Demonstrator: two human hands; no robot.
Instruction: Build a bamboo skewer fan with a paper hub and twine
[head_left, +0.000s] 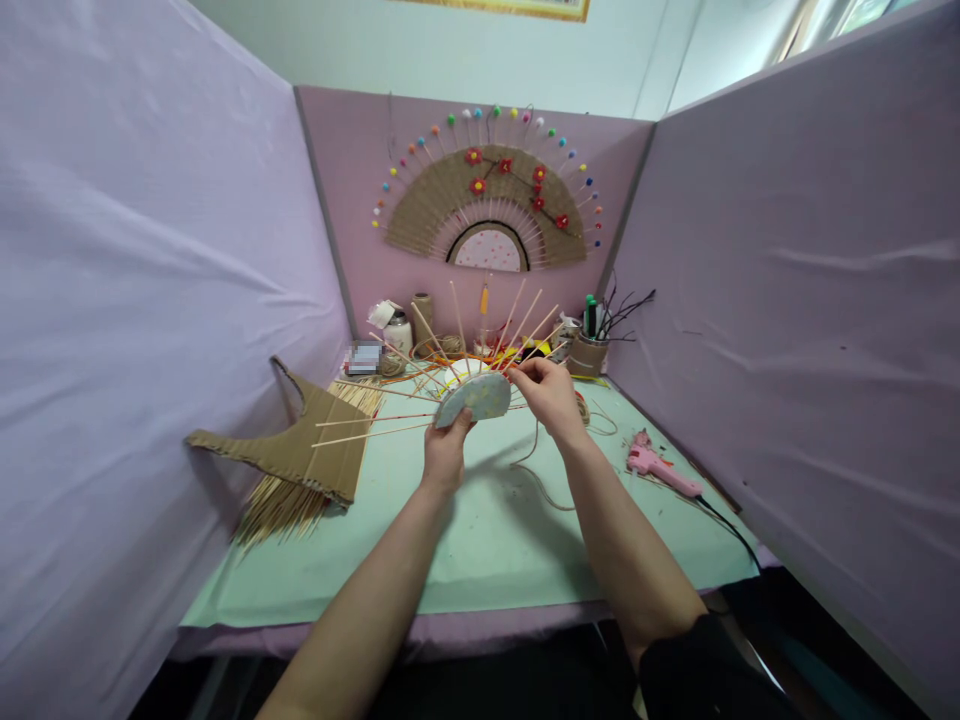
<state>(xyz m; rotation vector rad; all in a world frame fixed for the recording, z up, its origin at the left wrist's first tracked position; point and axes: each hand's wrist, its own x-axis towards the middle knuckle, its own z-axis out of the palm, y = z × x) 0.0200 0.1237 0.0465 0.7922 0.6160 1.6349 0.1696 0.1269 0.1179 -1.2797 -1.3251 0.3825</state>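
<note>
In front of you, above the middle of the desk (465,550), your left hand (448,450) holds a half-round piece (480,398), pale grey-blue with yellowish patches, its fingers pinching the lower edge, thumb on the near face. Thin wooden sticks (372,434) fan out from it, left and upward. Your right hand (551,395) has thumb and forefinger pressed together at the piece's right end; whether they grip a stick is too small to tell. That hand hides some right-hand sticks, and the piece partly covers a white round object (466,371) behind. Cut cardboard (322,440) lies left over bundled sticks (281,510); a pink glue gun (664,470) lies right. A large decorated fan (420,205) hangs on the back panel (337,150).
</note>
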